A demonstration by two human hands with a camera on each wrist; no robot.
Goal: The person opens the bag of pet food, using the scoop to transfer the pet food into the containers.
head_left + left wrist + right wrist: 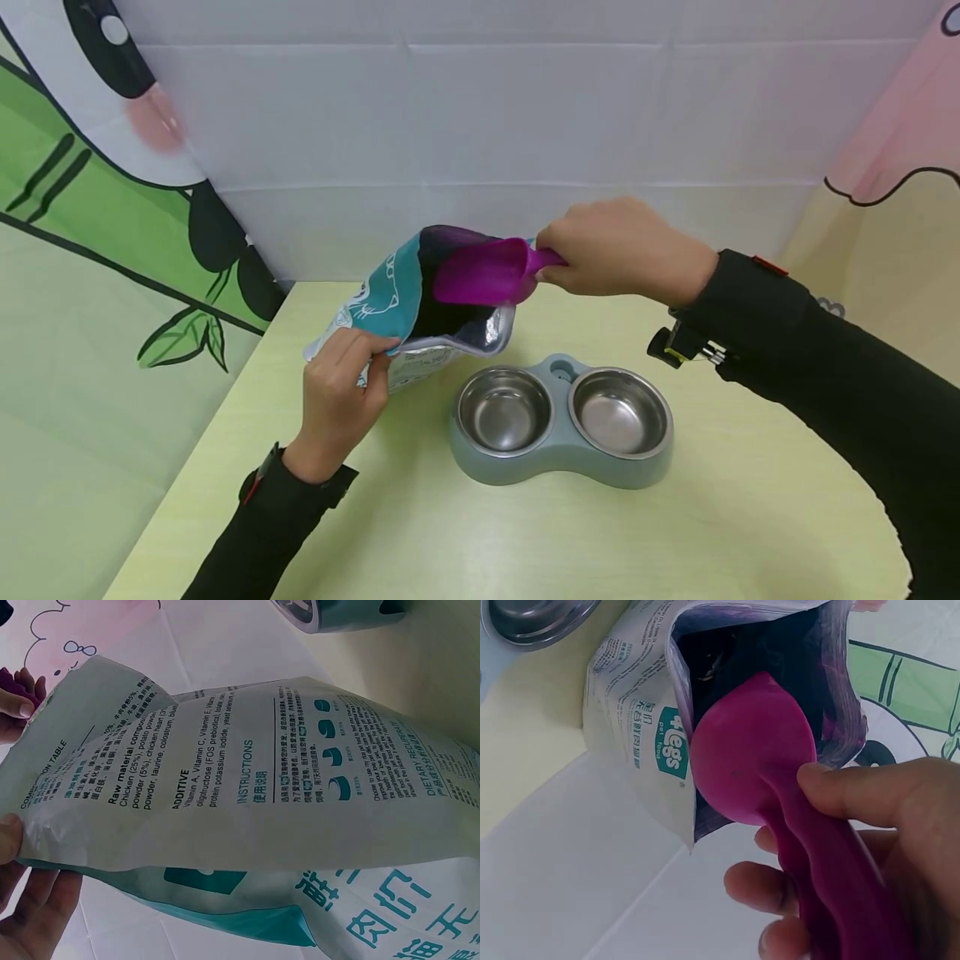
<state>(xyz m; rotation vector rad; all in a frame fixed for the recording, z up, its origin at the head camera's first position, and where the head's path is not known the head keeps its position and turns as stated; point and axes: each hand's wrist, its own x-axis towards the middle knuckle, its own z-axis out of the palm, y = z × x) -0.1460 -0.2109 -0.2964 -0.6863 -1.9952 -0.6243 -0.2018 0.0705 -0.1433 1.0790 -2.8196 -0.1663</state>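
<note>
My right hand (626, 250) grips the handle of a magenta scoop (483, 273). The scoop's head lies in the open mouth of a teal and white pet food bag (386, 292); the right wrist view shows the scoop (757, 750) from behind, against the bag's dark inside. With thumb and fingers my left hand (345, 383) pinches the bag's rim at its near left corner. In the left wrist view the printed side of the bag (225, 817) fills most of the picture, with the left fingers at its edge. The bag's contents are mostly in shadow.
A grey-blue double feeder (558, 454) with two steel bowls stands on the pale table (465, 542), just right of the bag. No food shows in either bowl. Behind the table hangs a white printed cloth (525, 117).
</note>
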